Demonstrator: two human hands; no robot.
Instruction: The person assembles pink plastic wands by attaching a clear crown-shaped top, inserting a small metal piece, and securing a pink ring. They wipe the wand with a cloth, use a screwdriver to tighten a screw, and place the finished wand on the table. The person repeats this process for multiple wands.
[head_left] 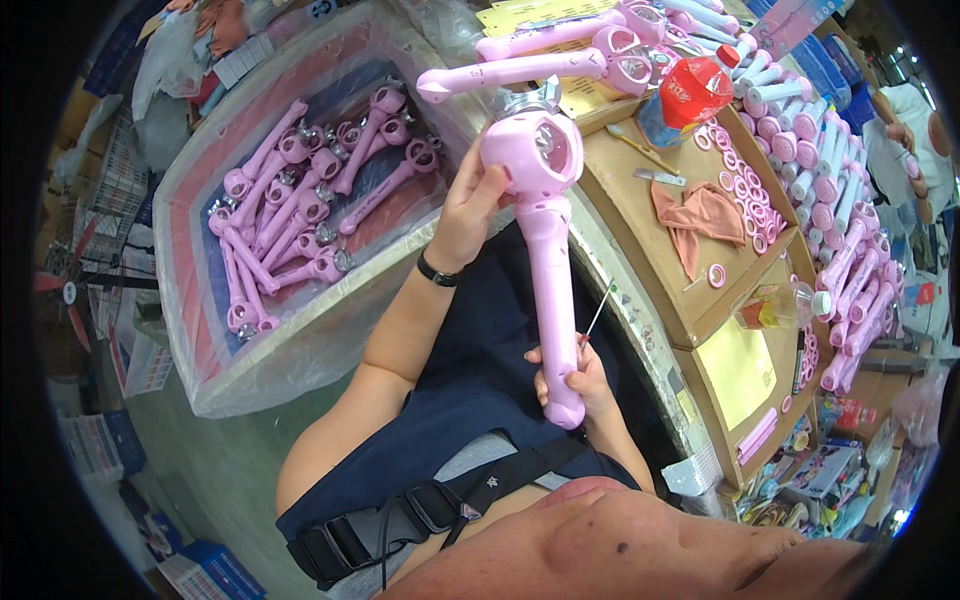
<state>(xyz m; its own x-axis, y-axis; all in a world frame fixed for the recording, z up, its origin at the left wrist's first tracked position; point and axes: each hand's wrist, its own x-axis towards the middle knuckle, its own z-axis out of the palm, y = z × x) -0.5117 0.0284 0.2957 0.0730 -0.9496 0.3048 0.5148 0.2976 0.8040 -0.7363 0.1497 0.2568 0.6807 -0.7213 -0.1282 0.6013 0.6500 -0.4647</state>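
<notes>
A pink plastic toy wand with a round, windowed head and a silvery crown piece on top is held upright before me. My left hand, with a black band at its wrist, grips the wand's head from the left, thumb on its side. Lower down, my right hand is closed round the handle near its bottom end. A thin stick with a green tip juts up from the right hand's fingers; its lower part is hidden. Two more pink wands lie just beyond the held one.
A plastic-lined bin at left holds several pink wands. At right, cardboard trays carry pink rings, an orange cloth and a red-capped bottle. Stacked wand parts stand behind. Another person is at far right.
</notes>
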